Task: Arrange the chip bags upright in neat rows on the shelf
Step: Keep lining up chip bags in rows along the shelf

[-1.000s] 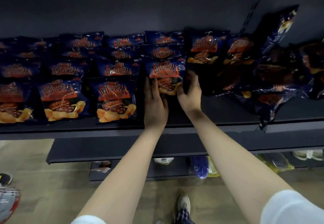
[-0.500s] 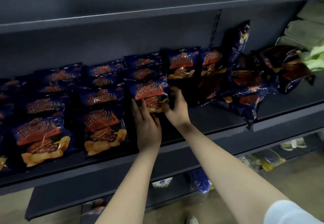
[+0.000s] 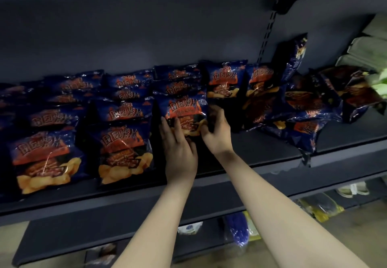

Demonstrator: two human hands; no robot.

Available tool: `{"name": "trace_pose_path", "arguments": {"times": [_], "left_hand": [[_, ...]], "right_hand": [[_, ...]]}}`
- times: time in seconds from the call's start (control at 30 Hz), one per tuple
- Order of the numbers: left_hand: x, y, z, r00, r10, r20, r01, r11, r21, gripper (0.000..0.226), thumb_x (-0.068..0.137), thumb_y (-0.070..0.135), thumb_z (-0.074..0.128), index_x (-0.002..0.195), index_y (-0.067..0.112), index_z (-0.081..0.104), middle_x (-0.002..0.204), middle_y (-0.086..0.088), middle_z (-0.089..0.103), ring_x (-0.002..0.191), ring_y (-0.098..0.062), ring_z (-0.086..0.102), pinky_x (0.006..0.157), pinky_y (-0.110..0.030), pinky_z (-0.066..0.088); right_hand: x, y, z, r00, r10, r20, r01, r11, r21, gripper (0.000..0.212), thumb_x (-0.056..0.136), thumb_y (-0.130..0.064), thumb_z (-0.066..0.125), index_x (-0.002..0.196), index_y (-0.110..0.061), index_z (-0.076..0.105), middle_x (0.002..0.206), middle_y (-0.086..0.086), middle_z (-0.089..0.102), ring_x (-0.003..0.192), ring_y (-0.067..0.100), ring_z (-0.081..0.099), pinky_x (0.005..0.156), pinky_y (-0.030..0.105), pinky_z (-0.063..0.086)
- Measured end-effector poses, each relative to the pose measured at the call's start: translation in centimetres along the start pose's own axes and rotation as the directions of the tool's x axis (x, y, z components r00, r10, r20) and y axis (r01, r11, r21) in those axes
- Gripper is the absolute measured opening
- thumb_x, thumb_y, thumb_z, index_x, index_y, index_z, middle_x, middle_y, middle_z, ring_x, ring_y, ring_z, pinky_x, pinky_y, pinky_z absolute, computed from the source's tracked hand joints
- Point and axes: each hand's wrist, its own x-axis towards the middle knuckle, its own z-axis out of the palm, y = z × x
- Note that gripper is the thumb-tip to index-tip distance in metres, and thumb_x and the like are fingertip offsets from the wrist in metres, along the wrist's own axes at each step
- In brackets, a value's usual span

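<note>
So the front chip bag point(image 3: 182, 110) of the third row from the left is the one in play. It stands upright in the middle of the shelf point(image 3: 261, 146), well back from the front lip, with more bags of the same kind lined up behind it. The left hand point(image 3: 180, 150) lies fairly flat against its lower left front, fingers straight, more pressing than gripping. The right hand point(image 3: 217, 135) curls round the bag's right edge, thumb on the front; it's dark there, so I think it's a proper grip but can't swear to it.

What could go wrong: these bags are puffy and slick, so I'd guess a squeeze low down could make it pop sideways or tip forward once let go. The row behind could lean with it too. The bigger risk is the jumbled bags point(image 3: 303, 129) just to the right: they lie flat and overlapping, one hanging over the shelf lip, and a bump could send it off.

To the left, the tidy rows point(image 3: 123, 154) look done. A leaning bag point(image 3: 295, 56) rests against the back wall by the slotted upright point(image 3: 268, 33). Dark metal shelving, pale green packs point(image 3: 368, 52) far right, a lower shelf point(image 3: 104, 232) with odd items, beige floor point(image 3: 356, 225) beneath
</note>
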Motion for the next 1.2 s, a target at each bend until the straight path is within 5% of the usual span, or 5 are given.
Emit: {"name": "trace_pose_path", "arguments": {"times": [0.8,1.1,1.2], "left_hand": [[0.2,-0.2,0.3,0.999,0.036,0.012,-0.037,0.998,0.042,0.068,0.089,0.019,0.048,0.148,0.014,0.012,0.157,-0.009,-0.010,0.144,-0.028,-0.008,0.114,-0.045,0.009],[-0.1,0.2,-0.4,0.998,0.064,0.014,-0.065,0.993,0.099,0.073,0.087,0.016,0.057,0.147,0.014,0.016,0.157,-0.004,-0.010,0.144,-0.022,-0.010,0.115,-0.052,0.014],[-0.1,0.2,-0.5,0.998,0.062,0.002,-0.062,0.993,0.102,0.076,0.084,0.015,0.059,0.148,0.015,0.017,0.157,0.000,-0.011,0.144,-0.020,-0.010,0.114,-0.054,0.014]], "right_hand": [[-0.1,-0.4,-0.1,1.000,-0.020,-0.010,0.020,0.999,-0.025,0.049,0.079,-0.002,0.052,0.126,-0.011,0.041,0.114,0.010,0.057,0.103,0.024,0.058,0.084,0.034,0.050],[-1.2,-1.7,-1.6,0.988,-0.002,-0.154,0.012,0.998,0.067,0.048,0.079,0.007,0.051,0.125,-0.006,0.045,0.120,0.009,0.051,0.109,0.013,0.049,0.090,0.008,0.039],[-2.0,-2.5,-3.9,0.985,-0.006,-0.171,0.030,0.990,0.139,0.047,0.079,0.011,0.050,0.121,-0.009,0.047,0.118,0.006,0.051,0.112,0.014,0.051,0.094,0.019,0.044]]}}
